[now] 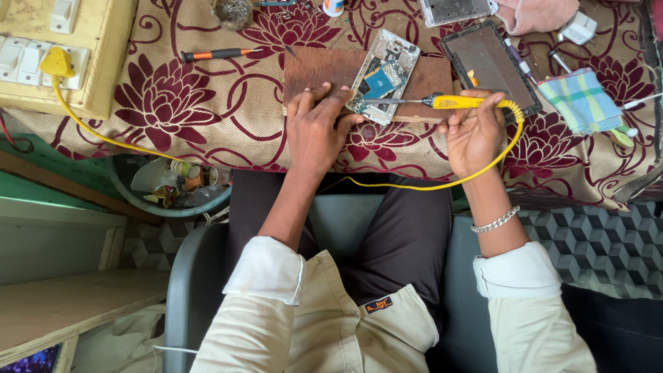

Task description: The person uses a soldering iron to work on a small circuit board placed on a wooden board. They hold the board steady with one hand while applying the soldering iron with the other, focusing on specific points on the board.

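Observation:
An opened phone (384, 74) with its circuit board bare lies on a brown wooden board (314, 69) on the floral table cloth. My left hand (316, 128) rests flat on the board's near edge, fingertips against the phone's lower left corner. My right hand (473, 131) grips a yellow-handled soldering iron (456, 102). Its metal tip reaches left onto the phone's circuit board. A yellow cable (414, 185) runs from the iron's handle around my right hand and back across my lap.
A dark phone screen panel (487, 65) lies right of the board, a checked cloth (579, 102) further right. An orange-handled screwdriver (217, 54) lies at the left. A yellow plug (56, 63) sits in a switch board. A bowl of scraps (176, 185) hangs below the table edge.

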